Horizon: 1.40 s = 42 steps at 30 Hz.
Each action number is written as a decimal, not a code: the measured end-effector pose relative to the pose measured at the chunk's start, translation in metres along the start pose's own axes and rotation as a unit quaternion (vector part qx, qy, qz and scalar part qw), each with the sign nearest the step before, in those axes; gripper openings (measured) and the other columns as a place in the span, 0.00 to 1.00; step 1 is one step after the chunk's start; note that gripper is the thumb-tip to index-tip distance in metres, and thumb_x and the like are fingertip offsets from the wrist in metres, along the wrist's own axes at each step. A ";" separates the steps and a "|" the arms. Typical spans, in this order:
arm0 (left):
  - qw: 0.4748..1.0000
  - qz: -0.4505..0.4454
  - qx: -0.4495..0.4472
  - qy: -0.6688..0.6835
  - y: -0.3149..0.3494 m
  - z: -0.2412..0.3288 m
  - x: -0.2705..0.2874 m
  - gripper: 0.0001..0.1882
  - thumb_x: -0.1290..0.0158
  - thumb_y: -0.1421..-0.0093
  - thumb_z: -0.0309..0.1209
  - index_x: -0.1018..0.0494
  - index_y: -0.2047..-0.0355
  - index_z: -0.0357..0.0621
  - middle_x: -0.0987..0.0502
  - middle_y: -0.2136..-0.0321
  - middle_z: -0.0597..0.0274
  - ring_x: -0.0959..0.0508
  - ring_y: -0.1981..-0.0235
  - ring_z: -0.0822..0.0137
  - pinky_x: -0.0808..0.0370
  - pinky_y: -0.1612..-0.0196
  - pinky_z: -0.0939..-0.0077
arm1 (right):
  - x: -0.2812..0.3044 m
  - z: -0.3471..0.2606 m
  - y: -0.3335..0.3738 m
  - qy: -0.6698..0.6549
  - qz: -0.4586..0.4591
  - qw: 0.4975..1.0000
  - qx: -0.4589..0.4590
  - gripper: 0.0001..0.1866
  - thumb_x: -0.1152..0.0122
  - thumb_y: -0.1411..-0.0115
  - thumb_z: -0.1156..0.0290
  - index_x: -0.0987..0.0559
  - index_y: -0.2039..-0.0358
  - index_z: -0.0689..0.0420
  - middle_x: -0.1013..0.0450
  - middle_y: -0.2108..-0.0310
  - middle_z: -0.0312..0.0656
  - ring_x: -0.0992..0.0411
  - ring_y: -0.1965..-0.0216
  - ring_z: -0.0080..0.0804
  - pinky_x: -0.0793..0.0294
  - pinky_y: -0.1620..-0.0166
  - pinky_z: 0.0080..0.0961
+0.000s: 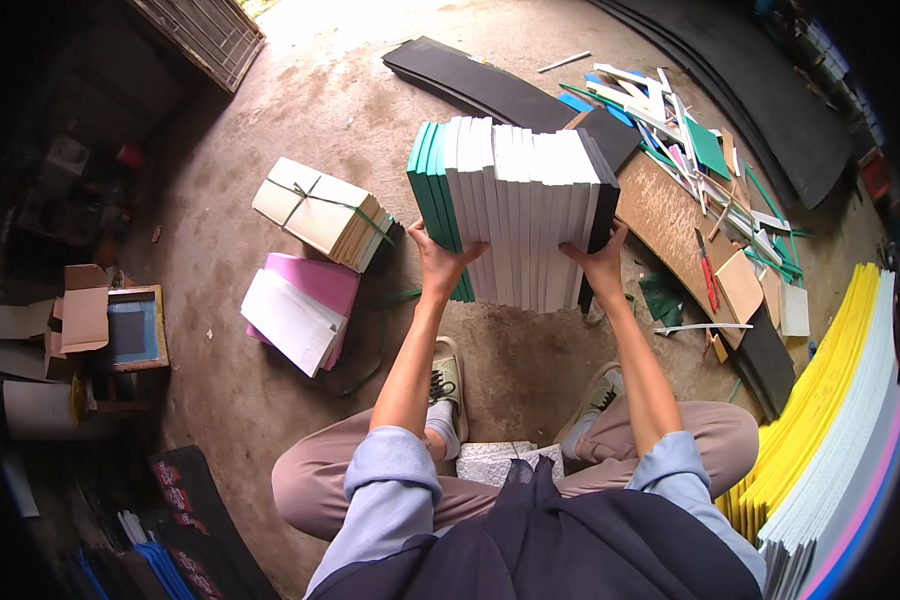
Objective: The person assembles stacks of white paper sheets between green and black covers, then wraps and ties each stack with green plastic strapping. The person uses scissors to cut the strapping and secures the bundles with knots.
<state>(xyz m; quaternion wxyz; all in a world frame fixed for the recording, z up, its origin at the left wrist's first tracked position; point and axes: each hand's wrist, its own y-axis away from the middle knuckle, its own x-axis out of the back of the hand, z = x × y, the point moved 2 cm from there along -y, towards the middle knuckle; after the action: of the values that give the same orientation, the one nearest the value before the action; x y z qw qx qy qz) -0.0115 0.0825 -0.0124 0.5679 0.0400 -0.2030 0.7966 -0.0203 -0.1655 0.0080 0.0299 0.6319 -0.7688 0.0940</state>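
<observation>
We had a blocky green, white and black foam-sheet stack (518, 210) gripped between our left hand (438, 258) and right hand (602, 264), far side totally hidden.

Daylight is flooding in from the upper edge beside the barred gate (205, 40), bleaching the far end of the concrete floor (310, 70) almost to white and washing fine detail out of the pale faces of the stack of sheets (530, 200). Soft shadow is pooling on the floor just below the stack of sheets, while the left side is sinking into gloom. Fisheye distortion is bending the yellow sheets (820, 370) into an arc and the corners are falling to black, the middle showing crisply while the rim is turning soft.
</observation>
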 end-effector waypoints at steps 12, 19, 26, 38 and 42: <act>0.993 -0.111 0.018 -0.038 0.060 -0.100 -0.001 0.50 0.32 0.63 0.32 0.60 0.51 0.35 0.43 0.54 0.44 0.37 0.52 0.53 0.37 0.51 0.64 | 0.018 0.089 0.037 0.024 -0.077 0.997 0.020 0.35 0.31 0.60 0.74 0.42 0.54 0.59 0.37 0.58 0.41 0.36 0.57 0.29 0.32 0.59 0.25; 0.987 -0.110 -0.035 -0.115 0.055 -0.090 -0.003 0.45 0.33 0.61 0.32 0.59 0.57 0.41 0.34 0.61 0.44 0.29 0.61 0.47 0.30 0.59 0.61 | 0.029 0.099 0.020 0.118 -0.205 0.966 -0.102 0.23 0.33 0.56 0.74 0.31 0.60 0.64 0.29 0.65 0.40 0.31 0.64 0.25 0.31 0.63 0.24; 0.989 -0.112 0.029 -0.087 0.035 -0.086 0.003 0.42 0.34 0.61 0.33 0.54 0.56 0.43 0.31 0.64 0.49 0.27 0.64 0.51 0.29 0.61 0.61 | 0.017 0.076 0.013 0.079 -0.139 0.985 -0.070 0.16 0.34 0.56 0.68 0.27 0.69 0.62 0.27 0.73 0.41 0.29 0.72 0.27 0.32 0.70 0.25; 0.964 -0.143 0.163 -0.152 -0.015 0.068 0.005 0.43 0.42 0.60 0.58 0.40 0.55 0.36 0.23 0.74 0.46 0.22 0.69 0.56 0.27 0.62 0.70 | 0.076 -0.087 -0.020 0.365 0.066 0.925 0.076 0.39 0.63 0.48 0.33 0.33 0.55 0.58 0.32 0.88 0.53 0.29 0.80 0.53 0.33 0.76 0.41; 0.962 -0.179 0.194 -0.071 0.003 0.004 -0.032 0.49 0.43 0.63 0.63 0.42 0.50 0.36 0.26 0.64 0.42 0.25 0.60 0.54 0.30 0.55 0.65 | 0.075 -0.096 -0.019 0.409 0.032 0.909 0.071 0.37 0.65 0.47 0.34 0.32 0.56 0.55 0.29 0.83 0.55 0.26 0.75 0.49 0.31 0.73 0.40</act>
<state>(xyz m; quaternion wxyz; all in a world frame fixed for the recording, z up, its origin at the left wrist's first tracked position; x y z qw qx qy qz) -0.0033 0.0517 -0.0191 0.6669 0.2419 -0.0743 0.7008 -0.0241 -0.2233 0.1169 0.2937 0.5137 -0.7002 0.3994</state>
